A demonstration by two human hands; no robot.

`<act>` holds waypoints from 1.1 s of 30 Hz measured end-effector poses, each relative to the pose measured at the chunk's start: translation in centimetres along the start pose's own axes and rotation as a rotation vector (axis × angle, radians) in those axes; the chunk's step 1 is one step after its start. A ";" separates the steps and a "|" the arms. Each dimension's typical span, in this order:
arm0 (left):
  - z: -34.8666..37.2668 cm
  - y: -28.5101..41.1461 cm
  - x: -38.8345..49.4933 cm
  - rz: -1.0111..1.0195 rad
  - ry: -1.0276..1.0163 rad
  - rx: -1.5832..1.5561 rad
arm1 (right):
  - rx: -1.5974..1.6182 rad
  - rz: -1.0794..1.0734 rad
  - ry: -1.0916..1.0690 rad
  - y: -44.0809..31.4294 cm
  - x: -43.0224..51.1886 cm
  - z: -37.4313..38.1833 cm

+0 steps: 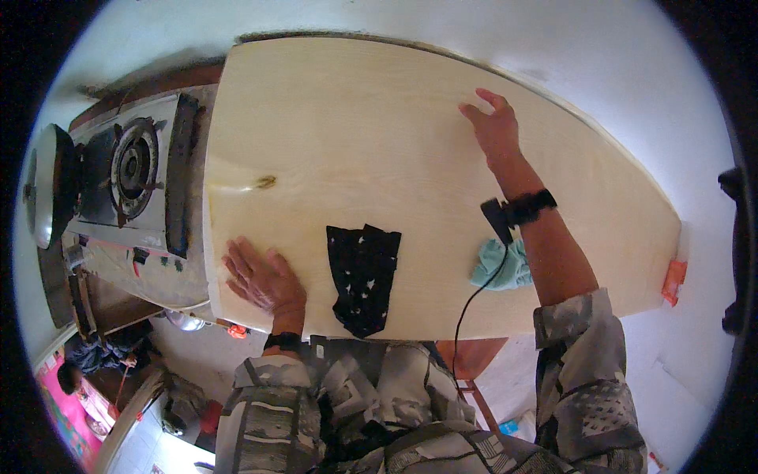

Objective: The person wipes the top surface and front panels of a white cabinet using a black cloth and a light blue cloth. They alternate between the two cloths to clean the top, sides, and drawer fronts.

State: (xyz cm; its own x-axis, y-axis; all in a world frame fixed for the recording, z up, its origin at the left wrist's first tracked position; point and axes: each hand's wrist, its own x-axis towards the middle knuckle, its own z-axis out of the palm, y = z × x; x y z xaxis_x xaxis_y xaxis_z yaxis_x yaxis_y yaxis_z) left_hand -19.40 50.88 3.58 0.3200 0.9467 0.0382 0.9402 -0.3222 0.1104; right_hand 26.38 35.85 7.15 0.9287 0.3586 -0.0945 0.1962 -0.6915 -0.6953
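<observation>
A black cloth with small white marks (363,281) lies folded flat near the front edge of the pale wooden tabletop (355,118). To its left, my left hand (263,278) is spread low at the tabletop, fingers apart and empty. Whether its palm touches the wood I cannot tell. My right hand (494,121) reaches over the far right part of the tabletop, thumb and fingers parted, holding nothing. A light green cloth (494,263) lies crumpled beside my right forearm, partly hidden by it. A dark strap with a cabled device (515,210) is on my right wrist.
A gas stove (133,169) stands left of the tabletop, with a pan or lid (50,183) at its far side. A wall borders the tabletop's back edge. An orange packet (674,282) is by the right edge. Another person (106,355) is at the lower left.
</observation>
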 end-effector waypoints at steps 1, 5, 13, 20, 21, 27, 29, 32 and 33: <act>0.1 -0.1 0.0 0.003 0.009 0.011 | -0.079 -0.014 0.026 -0.3 0.7 1.5; 0.4 -0.2 -0.1 -0.009 -0.016 0.013 | -0.408 -0.005 0.185 -1.1 1.6 6.5; 0.5 -0.4 -0.2 0.015 0.005 0.007 | -0.273 -0.061 0.221 1.8 2.6 7.4; 0.2 -0.2 -0.3 0.033 0.016 0.007 | -0.224 -0.034 0.241 2.5 2.6 7.8; 0.1 -0.2 -0.3 0.035 0.021 0.003 | -0.231 -0.036 0.247 2.2 2.5 7.8; 0.0 -0.1 -0.1 0.010 0.000 -0.002 | -0.272 0.025 0.206 0.9 2.5 7.1; 0.1 -0.1 -0.2 0.012 0.002 -0.009 | -0.277 0.030 0.214 0.7 2.4 7.1; 0.1 -0.2 -0.2 0.015 0.003 -0.030 | -0.243 0.021 0.222 1.0 2.3 7.4; 0.1 -0.2 -0.2 0.017 0.010 -0.044 | -0.246 0.015 0.227 1.3 2.3 7.4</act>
State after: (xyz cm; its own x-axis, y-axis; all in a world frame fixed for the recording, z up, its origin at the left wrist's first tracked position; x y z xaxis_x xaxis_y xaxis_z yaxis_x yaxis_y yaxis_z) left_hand -19.65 50.74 3.47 0.3342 0.9412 0.0500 0.9286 -0.3379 0.1531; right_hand 26.46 40.47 0.77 0.9731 0.2173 0.0763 0.2259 -0.8361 -0.4999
